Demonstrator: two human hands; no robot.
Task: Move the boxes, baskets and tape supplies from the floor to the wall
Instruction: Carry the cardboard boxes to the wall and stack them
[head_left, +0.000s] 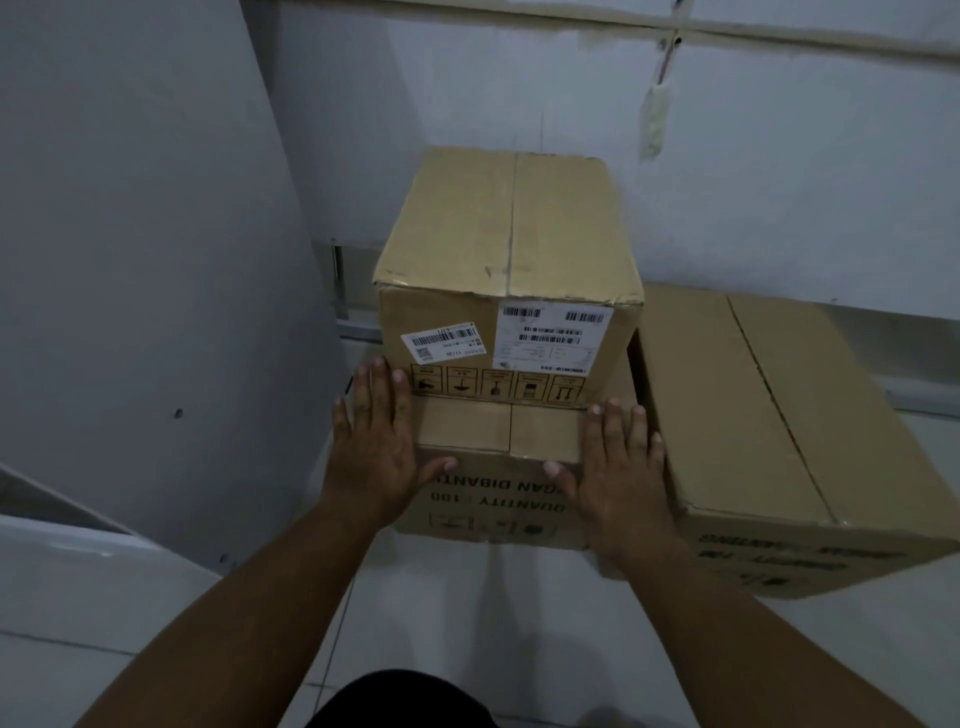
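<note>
We see three cardboard boxes, all with flaps shut, so contents are hidden. The upper box (509, 244) sits on the rear of the lower box's (493, 501) top, leaving the front edge strip bare. The stack stands on the tiled floor (467, 623), at its edge against the wall (779, 182) and near the corner with a white panel (130, 260). The third box (753, 415) sits just right, angled.

Left hand (379, 441) lies flat on the lower box's front-left corner, right hand (618, 467) on the front-right corner. Fingers are straight, thumbs over the front edge: pressing, nothing clenched.

The upper box has dented corners, a taped seam, barcode labels and handling icons. The lower box's print reads upside down.
</note>
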